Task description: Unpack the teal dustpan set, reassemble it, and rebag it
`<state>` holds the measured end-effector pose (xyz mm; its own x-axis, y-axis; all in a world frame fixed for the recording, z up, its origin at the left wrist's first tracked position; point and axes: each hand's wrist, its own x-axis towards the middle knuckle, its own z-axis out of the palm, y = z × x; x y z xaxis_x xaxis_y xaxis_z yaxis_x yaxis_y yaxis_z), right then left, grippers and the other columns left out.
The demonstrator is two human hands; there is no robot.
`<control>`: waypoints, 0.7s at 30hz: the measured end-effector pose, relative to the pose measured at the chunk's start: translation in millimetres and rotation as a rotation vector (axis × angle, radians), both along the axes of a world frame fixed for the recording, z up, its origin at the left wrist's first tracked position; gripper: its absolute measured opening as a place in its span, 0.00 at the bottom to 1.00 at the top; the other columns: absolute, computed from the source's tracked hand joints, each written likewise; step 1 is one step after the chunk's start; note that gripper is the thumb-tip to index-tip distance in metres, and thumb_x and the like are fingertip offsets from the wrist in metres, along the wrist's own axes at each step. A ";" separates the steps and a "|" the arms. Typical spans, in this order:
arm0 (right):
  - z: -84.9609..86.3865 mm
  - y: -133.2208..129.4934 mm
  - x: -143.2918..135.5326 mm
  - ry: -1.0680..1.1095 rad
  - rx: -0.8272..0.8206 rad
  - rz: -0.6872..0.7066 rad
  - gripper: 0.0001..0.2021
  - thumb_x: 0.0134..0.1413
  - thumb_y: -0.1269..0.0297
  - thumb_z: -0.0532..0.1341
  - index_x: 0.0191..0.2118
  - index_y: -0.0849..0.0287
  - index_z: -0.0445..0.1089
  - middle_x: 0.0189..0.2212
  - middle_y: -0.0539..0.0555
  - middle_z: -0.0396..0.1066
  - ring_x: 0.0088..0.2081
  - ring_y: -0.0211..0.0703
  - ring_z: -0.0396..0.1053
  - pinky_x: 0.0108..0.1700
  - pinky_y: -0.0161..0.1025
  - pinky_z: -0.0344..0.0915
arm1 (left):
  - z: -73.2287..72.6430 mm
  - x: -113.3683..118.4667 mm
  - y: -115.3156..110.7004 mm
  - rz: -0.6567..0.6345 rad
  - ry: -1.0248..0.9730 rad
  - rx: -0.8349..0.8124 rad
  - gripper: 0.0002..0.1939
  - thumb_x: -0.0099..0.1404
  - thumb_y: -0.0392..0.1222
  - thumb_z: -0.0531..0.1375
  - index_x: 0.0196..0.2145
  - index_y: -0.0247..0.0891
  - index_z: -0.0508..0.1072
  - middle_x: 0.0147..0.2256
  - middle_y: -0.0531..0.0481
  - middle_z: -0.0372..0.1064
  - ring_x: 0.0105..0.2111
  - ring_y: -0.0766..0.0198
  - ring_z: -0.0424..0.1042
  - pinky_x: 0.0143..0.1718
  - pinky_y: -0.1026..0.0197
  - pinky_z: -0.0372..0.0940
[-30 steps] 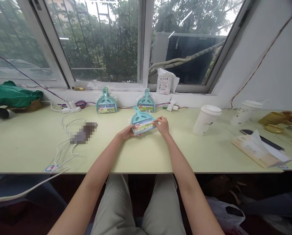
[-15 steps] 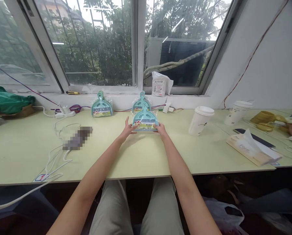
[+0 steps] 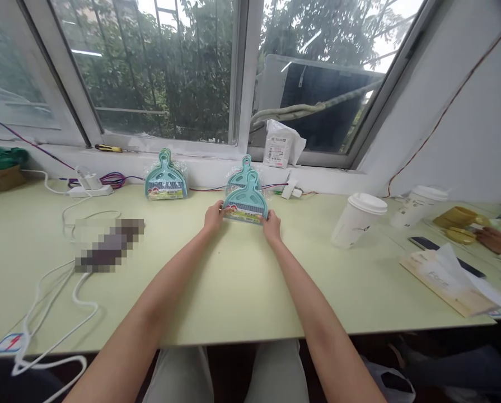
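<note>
A teal dustpan set (image 3: 247, 202) in clear wrap stands upright near the back of the pale green table, held at both lower sides. My left hand (image 3: 214, 217) grips its left edge, and my right hand (image 3: 271, 225) pinches its right edge with the thumb in front. Directly behind it, partly covered, is another teal dustpan set (image 3: 237, 180) leaning by the wall. Further left, a row of wrapped dustpan sets (image 3: 165, 180) stands against the same wall.
White paper cups (image 3: 354, 223) (image 3: 420, 206), a tissue pack (image 3: 447, 280) and a phone lie to the right, with another person's hand (image 3: 497, 239) beyond. At left are a power strip (image 3: 91, 190), white cables and a blurred object (image 3: 109, 245). A white package (image 3: 280, 144) sits on the sill.
The view has shifted and tilted. My left hand has closed from spread fingers onto the dustpan's left edge; the held dustpan now leans slightly and stays near the one behind.
</note>
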<state>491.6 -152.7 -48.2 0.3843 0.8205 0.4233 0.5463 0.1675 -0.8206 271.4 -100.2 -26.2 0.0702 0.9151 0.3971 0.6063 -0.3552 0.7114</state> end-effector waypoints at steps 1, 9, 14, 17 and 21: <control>0.6 8.4 0.1 -0.063 -0.008 -0.029 0.06 0.50 0.60 0.59 0.32 0.54 0.62 0.26 0.50 0.69 0.29 0.44 0.65 0.35 0.37 0.60 | -0.6 2.6 8.3 0.006 0.008 -0.007 0.09 0.63 0.46 0.56 0.39 0.44 0.71 0.35 0.48 0.73 0.34 0.58 0.71 0.34 0.62 0.59; 6.4 94.3 -2.9 -0.309 0.013 -0.133 0.07 0.58 0.64 0.54 0.40 0.59 0.63 0.38 0.61 0.69 0.39 0.51 0.68 0.40 0.42 0.62 | -7.6 22.8 101.0 0.120 -0.097 0.036 0.09 0.60 0.46 0.58 0.35 0.41 0.75 0.37 0.47 0.73 0.34 0.59 0.69 0.35 0.61 0.58; 1.9 140.1 1.1 -0.340 0.082 -0.219 0.17 0.57 0.66 0.56 0.52 0.61 0.60 0.52 0.68 0.59 0.46 0.54 0.67 0.44 0.45 0.64 | -12.2 31.4 144.9 0.185 -0.194 0.044 0.14 0.58 0.46 0.62 0.42 0.41 0.71 0.37 0.48 0.71 0.35 0.60 0.69 0.38 0.60 0.59; -2.9 154.3 4.8 -0.334 0.056 -0.228 0.21 0.58 0.66 0.54 0.57 0.61 0.56 0.54 0.69 0.57 0.54 0.59 0.62 0.50 0.50 0.63 | -16.4 34.7 152.5 0.238 -0.196 0.082 0.27 0.57 0.46 0.64 0.53 0.42 0.63 0.46 0.43 0.66 0.42 0.57 0.69 0.40 0.59 0.61; -7.9 161.1 7.3 -0.318 0.074 -0.130 0.26 0.59 0.65 0.52 0.62 0.61 0.51 0.60 0.69 0.53 0.60 0.60 0.54 0.57 0.53 0.58 | -22.0 33.8 156.2 0.170 -0.108 0.012 0.23 0.62 0.49 0.59 0.53 0.42 0.65 0.51 0.39 0.63 0.52 0.48 0.63 0.46 0.53 0.60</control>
<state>498.9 8.5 -56.1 0.3228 0.7360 0.5950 0.7936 0.1321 -0.5939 305.2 56.0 -48.2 -0.1287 0.9052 0.4050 0.5785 -0.2632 0.7720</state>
